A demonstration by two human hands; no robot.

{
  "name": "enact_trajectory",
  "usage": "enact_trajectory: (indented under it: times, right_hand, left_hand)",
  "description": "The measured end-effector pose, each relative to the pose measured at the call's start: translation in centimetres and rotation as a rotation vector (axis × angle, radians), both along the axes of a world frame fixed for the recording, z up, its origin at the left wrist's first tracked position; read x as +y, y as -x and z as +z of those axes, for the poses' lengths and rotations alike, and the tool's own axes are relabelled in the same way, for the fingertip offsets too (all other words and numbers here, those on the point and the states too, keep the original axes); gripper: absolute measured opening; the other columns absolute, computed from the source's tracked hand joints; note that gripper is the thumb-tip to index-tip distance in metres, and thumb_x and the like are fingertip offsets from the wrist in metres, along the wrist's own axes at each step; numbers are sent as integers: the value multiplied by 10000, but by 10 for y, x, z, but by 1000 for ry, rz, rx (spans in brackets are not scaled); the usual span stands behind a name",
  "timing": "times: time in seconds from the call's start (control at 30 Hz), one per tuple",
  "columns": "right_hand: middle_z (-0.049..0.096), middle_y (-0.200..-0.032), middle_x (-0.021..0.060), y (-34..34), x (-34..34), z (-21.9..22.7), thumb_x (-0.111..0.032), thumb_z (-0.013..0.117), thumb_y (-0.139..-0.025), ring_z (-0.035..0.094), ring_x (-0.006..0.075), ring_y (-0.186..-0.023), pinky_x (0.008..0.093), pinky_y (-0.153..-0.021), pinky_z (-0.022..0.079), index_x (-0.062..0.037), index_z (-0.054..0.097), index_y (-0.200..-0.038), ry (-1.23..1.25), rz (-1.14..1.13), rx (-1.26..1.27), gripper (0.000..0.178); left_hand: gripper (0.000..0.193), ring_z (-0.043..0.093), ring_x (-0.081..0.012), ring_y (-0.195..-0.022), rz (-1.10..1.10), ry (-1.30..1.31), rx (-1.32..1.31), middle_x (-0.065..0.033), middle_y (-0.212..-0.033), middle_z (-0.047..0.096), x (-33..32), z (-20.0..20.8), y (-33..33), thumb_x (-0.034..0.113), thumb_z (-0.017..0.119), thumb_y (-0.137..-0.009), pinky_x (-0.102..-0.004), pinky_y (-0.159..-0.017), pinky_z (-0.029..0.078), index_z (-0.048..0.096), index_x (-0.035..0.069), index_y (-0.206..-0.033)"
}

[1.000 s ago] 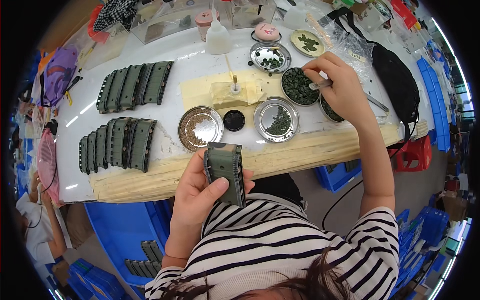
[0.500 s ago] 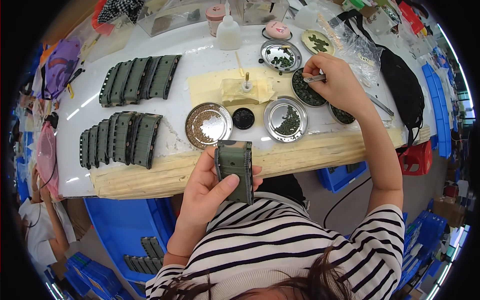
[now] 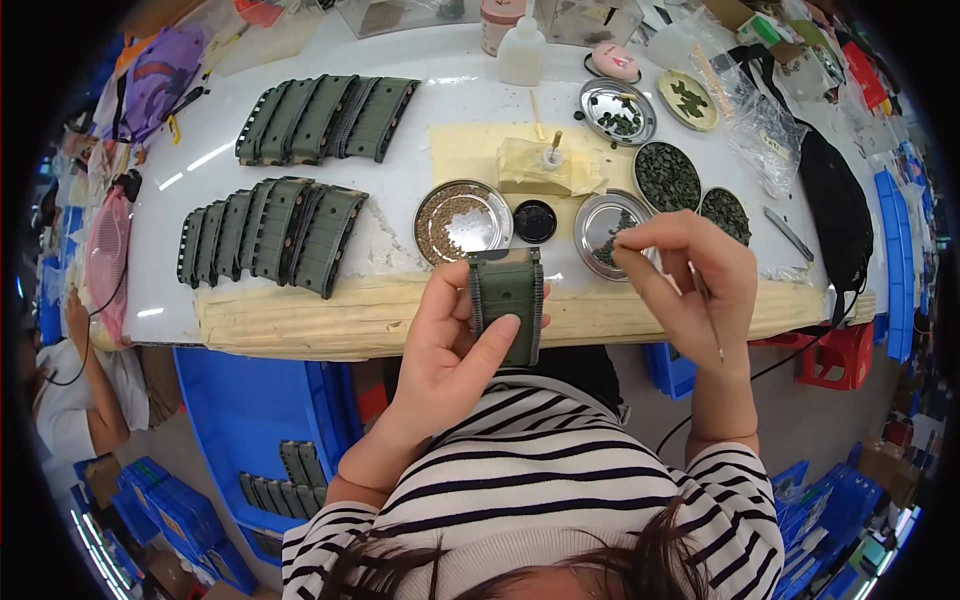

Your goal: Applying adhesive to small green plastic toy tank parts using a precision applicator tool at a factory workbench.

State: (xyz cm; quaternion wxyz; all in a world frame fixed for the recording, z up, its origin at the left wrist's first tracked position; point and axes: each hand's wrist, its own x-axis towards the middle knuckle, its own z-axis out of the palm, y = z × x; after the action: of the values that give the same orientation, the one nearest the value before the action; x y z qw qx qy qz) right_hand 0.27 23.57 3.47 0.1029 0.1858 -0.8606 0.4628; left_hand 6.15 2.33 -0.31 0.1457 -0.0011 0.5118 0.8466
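Note:
My left hand grips a small green rectangular model part with grey toothed side edges and a brown patch at its top, thumb across its face. It hovers upright just in front of the table edge. To its right, my right hand has a thin pair of metal tweezers tucked under the fingers, pointing down toward the wrist. Thumb and forefinger pinch together beside a silver dish of small green bits; whether a bit sits between them is too small to tell. The hand partly covers that dish.
Two rows of similar green parts stand at left. A dish of brown grains, a black round lid, a taped block and dishes of dark green pieces sit centre and right. Blue bins stand below the table.
My right hand has come back from the dish of dark green pieces toward me, and the tweezers have swung from its fingertips into the palm. The left hand still holds the green part.

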Motion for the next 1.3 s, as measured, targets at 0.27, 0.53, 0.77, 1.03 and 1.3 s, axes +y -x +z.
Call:
enact_trajectory:
  times: [0.27, 0.53, 0.77, 1.03, 1.3]
  right_hand:
    - [646, -803, 73, -9, -30, -2, 81, 714, -737, 569, 119, -624, 237, -505, 418, -31, 706, -922, 75, 114, 37, 217]
    - [666, -802, 51, -8, -34, -10, 80, 716, -700, 559, 115, -596, 232, -495, 414, -53, 704, -910, 122, 152, 97, 249]
    - [655, -747, 45, -10, -35, -9, 55, 740, -676, 571, 134, -588, 237, -499, 417, -55, 708, -899, 31, 133, 61, 251]
    - [630, -765, 64, -6, -35, -6, 39, 745, -680, 616, 183, -666, 269, -545, 462, -39, 674, -856, 46, 163, 134, 205]
    - [615, -823, 92, -4, -37, -9, 38, 699, -666, 607, 241, -678, 309, -576, 484, -27, 637, -890, -57, 229, 300, 241]
  left_hand:
    - [370, 612, -229, -1064, 59, 102, 121, -198, -1203, 571, -6, -3, -9, -1, 481, -936, -361, -927, 511, 348, 10, -1282]
    - [358, 561, -239, -1155, 39, 93, 143, -193, -1225, 553, -6, -7, -10, -7, 482, -934, -390, -964, 499, 340, 10, -1263]
    - [356, 559, -241, -1161, 40, 115, 147, -189, -1224, 555, -10, -9, -13, 6, 491, -937, -394, -969, 496, 340, 9, -1259]
    - [344, 597, -232, -1096, 10, 150, 168, -207, -1204, 580, -10, -10, -14, -11, 479, -935, -365, -945, 491, 345, 1, -1251]
    - [368, 599, -192, -1060, 20, 267, 247, -172, -1181, 577, -9, -10, -15, -63, 472, -917, -322, -934, 477, 353, -25, -1264]
